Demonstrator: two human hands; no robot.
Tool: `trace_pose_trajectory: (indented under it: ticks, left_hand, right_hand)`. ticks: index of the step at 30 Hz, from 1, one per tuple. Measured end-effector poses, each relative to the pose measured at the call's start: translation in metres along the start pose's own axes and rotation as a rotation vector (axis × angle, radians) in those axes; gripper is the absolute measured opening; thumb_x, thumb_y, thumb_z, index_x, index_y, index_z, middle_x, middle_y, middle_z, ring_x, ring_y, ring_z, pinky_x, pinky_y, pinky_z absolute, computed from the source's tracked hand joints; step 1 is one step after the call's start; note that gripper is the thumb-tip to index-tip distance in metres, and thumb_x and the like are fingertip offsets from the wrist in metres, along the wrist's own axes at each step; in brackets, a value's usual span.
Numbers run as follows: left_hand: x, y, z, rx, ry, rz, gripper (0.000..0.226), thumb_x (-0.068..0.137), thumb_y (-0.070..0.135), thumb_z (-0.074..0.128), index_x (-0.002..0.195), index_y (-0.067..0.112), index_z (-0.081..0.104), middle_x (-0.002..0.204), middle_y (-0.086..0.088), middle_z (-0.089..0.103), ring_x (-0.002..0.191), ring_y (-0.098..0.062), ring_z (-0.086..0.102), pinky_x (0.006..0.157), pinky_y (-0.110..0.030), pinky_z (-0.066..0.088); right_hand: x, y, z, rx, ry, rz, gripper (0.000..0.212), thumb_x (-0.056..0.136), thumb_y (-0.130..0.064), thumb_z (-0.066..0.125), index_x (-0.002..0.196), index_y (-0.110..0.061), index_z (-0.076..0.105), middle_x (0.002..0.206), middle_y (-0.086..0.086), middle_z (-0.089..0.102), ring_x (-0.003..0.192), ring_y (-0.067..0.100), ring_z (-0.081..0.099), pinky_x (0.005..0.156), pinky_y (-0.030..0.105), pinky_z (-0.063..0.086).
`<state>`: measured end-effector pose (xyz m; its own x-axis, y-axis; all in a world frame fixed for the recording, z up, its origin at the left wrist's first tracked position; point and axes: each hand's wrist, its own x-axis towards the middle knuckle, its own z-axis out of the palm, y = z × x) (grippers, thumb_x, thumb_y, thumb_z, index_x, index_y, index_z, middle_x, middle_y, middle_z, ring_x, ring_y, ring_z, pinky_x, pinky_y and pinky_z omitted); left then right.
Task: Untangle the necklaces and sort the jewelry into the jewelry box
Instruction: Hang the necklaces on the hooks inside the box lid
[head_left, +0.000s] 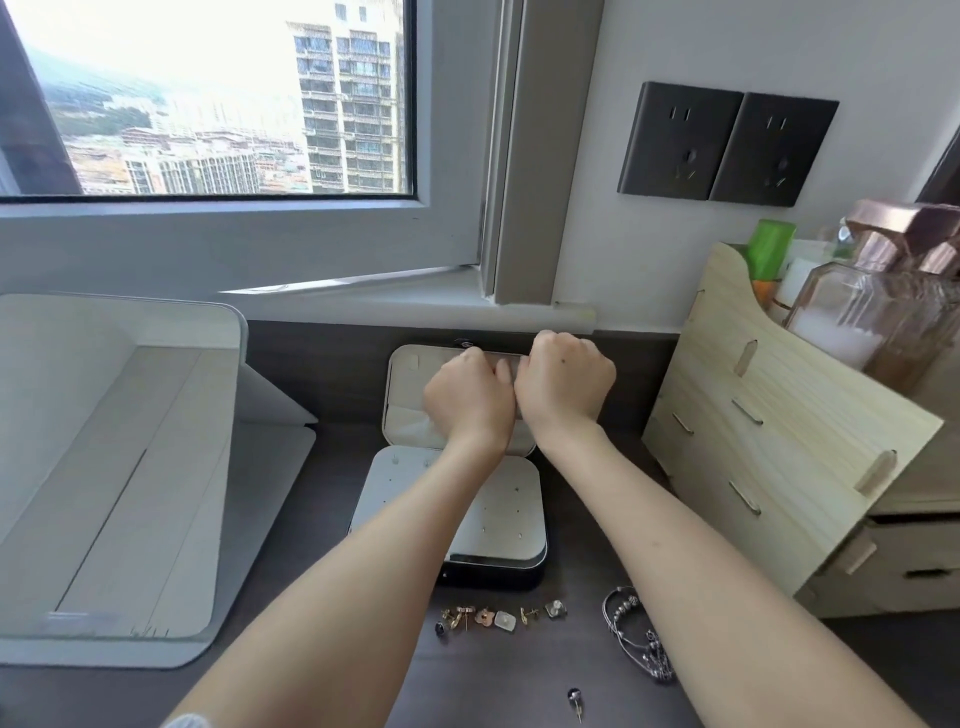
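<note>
Nearest me: one dark-headed stud (574, 696), alone on the dark desk (332, 493). Just beyond it, a row of small earrings (501, 616), gold and pale, lies along the near side of the jewelry box (514, 499). To their right is a silver tangle of necklaces (628, 604), partly hidden under my right forearm.

The box is open. Its white perforated panel faces up and the lid (405, 395) stands raised on the far side.

Both hands are up at the lid's top edge, knuckles up, fingers curled under. The left hand (467, 400) and right hand (563, 387) touch side by side. I cannot tell what, if anything, either one grips, because the fingertips are hidden.

Further out:
- a white tray-like stand (104, 441) at left
- a pale wooden organizer (769, 441) at right, with a green bottle (769, 249) behind it
- two dark wall sockets (727, 143) above
</note>
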<state>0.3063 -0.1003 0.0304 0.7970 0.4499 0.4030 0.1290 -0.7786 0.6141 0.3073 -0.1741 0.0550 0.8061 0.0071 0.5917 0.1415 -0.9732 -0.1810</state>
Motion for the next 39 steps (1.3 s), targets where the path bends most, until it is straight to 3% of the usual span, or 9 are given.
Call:
trace_pose_trajectory:
  ticks: [9,15,19,21,24,26,28,31,39]
  left_hand:
    - [0.002,-0.007,0.003,0.007,-0.067,-0.066,0.035,0.088,0.04,0.051,0.075,0.009,0.062,0.082,-0.005,0.064,0.083,-0.028,0.061,0.056,-0.028,0.031]
    - [-0.005,-0.009,-0.005,-0.002,-0.129,-0.028,0.031,0.086,0.041,0.055,0.069,0.016,0.062,0.081,-0.004,0.068,0.084,-0.028,0.061,0.058,-0.026,0.033]
    - [-0.005,-0.011,-0.014,-0.006,-0.178,0.028,0.017,0.077,0.013,0.052,0.077,0.017,0.068,0.085,-0.005,0.069,0.082,-0.03,0.059,0.06,-0.028,0.039]
    - [-0.004,-0.013,-0.019,0.007,-0.213,0.051,0.024,0.071,0.007,0.049,0.079,0.019,0.069,0.088,-0.005,0.069,0.082,-0.028,0.058,0.068,-0.029,0.045]
    - [-0.003,-0.015,-0.02,0.073,-0.302,0.093,0.03,0.073,0.011,0.048,0.088,0.022,0.072,0.094,-0.001,0.069,0.091,-0.026,0.06,0.074,-0.028,0.046]
    - [-0.005,-0.015,-0.019,0.108,-0.367,0.108,0.031,0.076,0.014,0.048,0.092,0.024,0.072,0.096,0.0,0.069,0.092,-0.025,0.06,0.076,-0.028,0.047]
    - [-0.007,-0.013,-0.019,0.123,-0.406,0.113,0.031,0.078,0.015,0.046,0.093,0.024,0.072,0.096,0.0,0.069,0.091,-0.025,0.06,0.076,-0.028,0.047]
    - [-0.011,-0.012,-0.024,0.134,-0.408,0.133,0.034,0.078,0.014,0.046,0.097,0.026,0.071,0.098,0.001,0.068,0.092,-0.022,0.06,0.075,-0.029,0.046]
    - [-0.032,-0.016,-0.032,0.124,-0.234,0.274,0.026,0.078,0.015,0.052,0.093,0.024,0.07,0.099,-0.005,0.061,0.094,-0.026,0.054,0.076,-0.03,0.035]
  right_hand:
    - [0.002,0.012,0.005,0.175,-0.147,0.251,0.01,0.085,-0.025,0.062,0.088,-0.017,0.066,0.091,0.001,0.068,0.084,0.022,0.061,0.06,0.025,0.033]
    - [-0.003,0.017,0.009,0.43,-0.266,0.334,0.017,0.079,-0.031,0.068,0.088,-0.021,0.058,0.094,-0.004,0.063,0.088,0.019,0.059,0.065,0.027,0.038]
    - [-0.002,0.019,0.006,0.671,-0.318,0.484,0.021,0.08,-0.024,0.062,0.099,-0.017,0.057,0.101,-0.001,0.061,0.089,0.019,0.056,0.071,0.03,0.047]
    - [-0.004,0.019,0.005,0.746,-0.373,0.535,0.02,0.08,-0.015,0.06,0.099,-0.012,0.06,0.107,0.007,0.064,0.094,0.026,0.06,0.08,0.038,0.053]
    - [-0.01,0.014,0.008,0.843,-0.478,0.586,0.033,0.076,-0.003,0.058,0.107,0.009,0.059,0.111,0.024,0.063,0.106,0.036,0.059,0.088,0.056,0.049]
    - [-0.012,0.014,0.011,0.879,-0.523,0.584,0.033,0.075,0.002,0.057,0.108,0.009,0.06,0.111,0.024,0.064,0.106,0.037,0.059,0.084,0.053,0.051]
    - [-0.013,0.016,0.011,0.971,-0.542,0.61,0.035,0.076,0.006,0.058,0.111,0.009,0.06,0.113,0.025,0.063,0.107,0.036,0.059,0.077,0.04,0.051]
    - [-0.015,0.02,0.009,1.09,-0.526,0.66,0.035,0.077,0.009,0.052,0.111,0.015,0.056,0.115,0.031,0.059,0.088,0.027,0.058,0.072,0.034,0.042]
    - [-0.026,0.023,0.002,1.147,-0.422,0.496,0.035,0.07,0.015,0.063,0.1,-0.002,0.063,0.095,0.012,0.067,0.086,0.02,0.062,0.071,0.026,0.052]
